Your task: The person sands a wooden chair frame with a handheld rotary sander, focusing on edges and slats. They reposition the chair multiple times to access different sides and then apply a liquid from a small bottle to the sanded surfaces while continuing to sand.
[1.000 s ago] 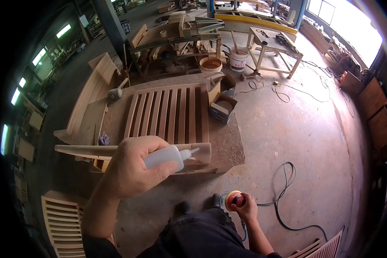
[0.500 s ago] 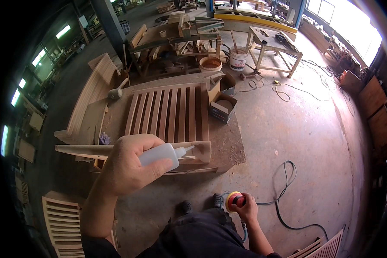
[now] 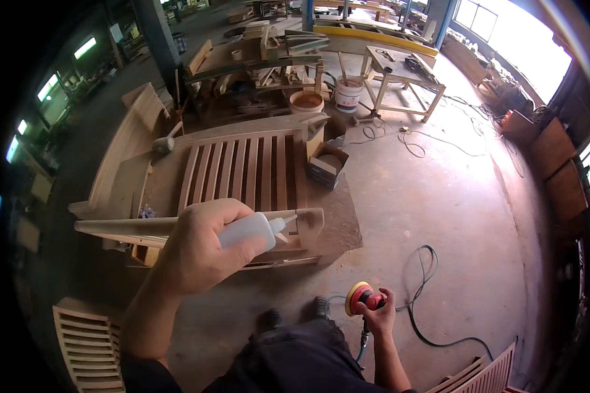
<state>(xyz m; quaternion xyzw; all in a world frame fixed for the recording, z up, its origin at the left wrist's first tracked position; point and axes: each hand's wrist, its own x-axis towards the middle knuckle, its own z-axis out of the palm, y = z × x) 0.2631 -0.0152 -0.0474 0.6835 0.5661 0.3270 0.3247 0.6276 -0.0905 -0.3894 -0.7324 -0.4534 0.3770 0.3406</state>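
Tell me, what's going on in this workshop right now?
A person stands over a slatted wooden panel lying flat on a work surface. Their left hand holds a small white squeeze bottle, nozzle pointing right toward the end of a long wooden piece lying in front of the panel. Their right hand hangs low, holding a small sander with a red body and yellow pad; its hose trails across the concrete floor.

A concrete floor (image 3: 439, 196) carries a slatted wooden frame (image 3: 242, 173), a small open box (image 3: 326, 164) just beside it, two buckets (image 3: 306, 101) beyond, a looping black cable (image 3: 426, 262) and another slatted panel (image 3: 88, 350) at lower left.
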